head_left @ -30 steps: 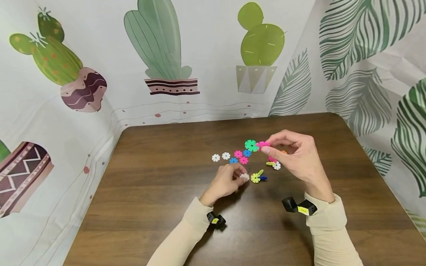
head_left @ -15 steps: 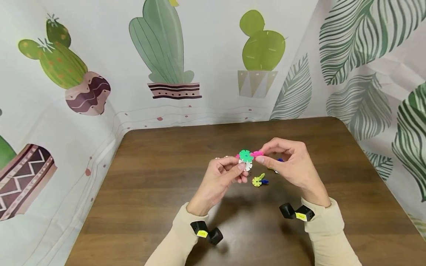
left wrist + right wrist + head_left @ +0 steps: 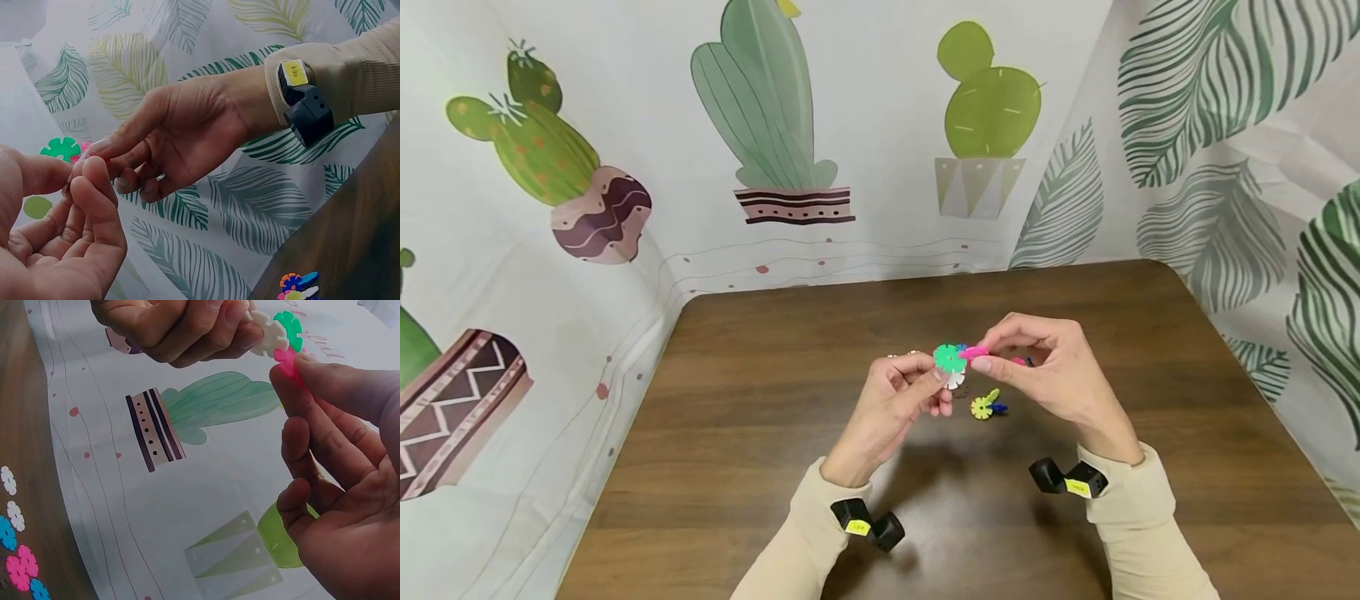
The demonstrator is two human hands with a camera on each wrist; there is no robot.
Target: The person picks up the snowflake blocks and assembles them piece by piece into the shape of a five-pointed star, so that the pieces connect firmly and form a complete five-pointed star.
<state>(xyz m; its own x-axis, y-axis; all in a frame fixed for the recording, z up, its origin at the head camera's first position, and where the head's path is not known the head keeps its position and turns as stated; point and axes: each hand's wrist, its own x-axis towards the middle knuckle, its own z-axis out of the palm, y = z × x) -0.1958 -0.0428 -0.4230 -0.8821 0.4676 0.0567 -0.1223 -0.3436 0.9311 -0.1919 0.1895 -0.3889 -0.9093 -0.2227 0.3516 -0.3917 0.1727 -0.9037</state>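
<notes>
Above the table, my left hand [image 3: 895, 404] pinches a white notched snowflake disc [image 3: 956, 381] between thumb and fingers. My right hand [image 3: 1048, 367] pinches a pink snowflake disc [image 3: 974, 352], which is joined at an angle to a green snowflake disc [image 3: 949, 357]. Green and white overlap in the head view; whether their slots interlock cannot be told. From the right wrist, the white disc [image 3: 269, 337] appears right against the green one [image 3: 290, 328]. Fingers hide most of the white disc in the left wrist view, where the green disc [image 3: 60, 149] shows beyond the left thumb.
A yellow disc [image 3: 981, 408] with yellow-green and blue pieces attached lies on the wooden table [image 3: 737, 467] below the hands. Loose white [image 3: 8, 480], blue [image 3: 6, 534] and pink discs [image 3: 19, 572] lie farther back. Another joined cluster [image 3: 294, 284] includes orange and blue pieces.
My left hand has lifted the white disc from the table up to the green one. My right hand has brought the green and pink pair slightly down and left, and the pink disc has tilted.
</notes>
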